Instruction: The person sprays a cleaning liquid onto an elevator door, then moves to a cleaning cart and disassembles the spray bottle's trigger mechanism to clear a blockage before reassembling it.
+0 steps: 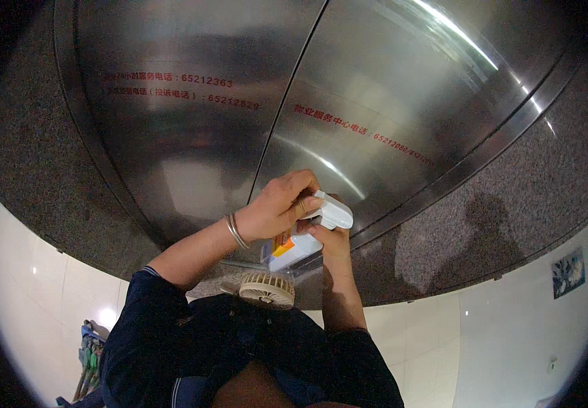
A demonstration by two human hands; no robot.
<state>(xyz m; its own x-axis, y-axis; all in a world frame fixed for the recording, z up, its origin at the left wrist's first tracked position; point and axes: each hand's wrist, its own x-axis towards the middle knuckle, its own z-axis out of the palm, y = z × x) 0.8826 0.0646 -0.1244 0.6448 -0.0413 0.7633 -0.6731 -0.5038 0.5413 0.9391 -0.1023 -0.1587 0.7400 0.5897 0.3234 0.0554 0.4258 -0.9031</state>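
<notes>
A white spray bottle (299, 251) with an orange and yellow label is held tilted in front of my chest, its white trigger head (335, 213) toward the upper right. My right hand (329, 236) is wrapped round the bottle's neck below the head. From the left, my left hand (284, 202) reaches over with its fingers closed at the nozzle end of the trigger head; the thumb presses against it. Silver bangles (237, 231) circle my left wrist. Part of my right fingers is hidden behind the bottle.
Brushed steel double doors (199, 146) with red printing stand before me, a dark seam between them. Speckled stone (437, 238) frames them. A round beige fan (267, 290) hangs at my chest. Green and blue long-handled things (90, 350) stand on the pale tiles (42, 272) at lower left.
</notes>
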